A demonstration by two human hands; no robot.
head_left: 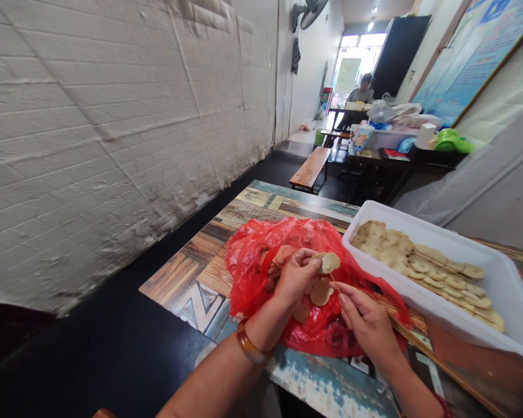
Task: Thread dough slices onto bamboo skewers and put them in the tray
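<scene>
Between the thumb and fingers of my left hand (298, 273) is a flat, pale round slice (330, 263). My right hand (366, 316) pinches a thin skewer (334, 281), its upper end at the slice's lower edge; whether it has gone in is too small to tell. Both hands are over an open red plastic bag (253, 255), where another pale slice (321, 292) and some pinkish-brown pieces lie. To the right, a white plastic tub (512, 290) holds rows of similar slices (444, 273), several of them overlapping.
Everything rests on a wood-patterned table (174, 278). Long thin sticks (444, 366) lie at its right, beside the tub. A white wall (113, 145) runs along the left. Farther back are a wooden bench (311, 168), a cluttered table (377, 154) and a seated person (364, 93).
</scene>
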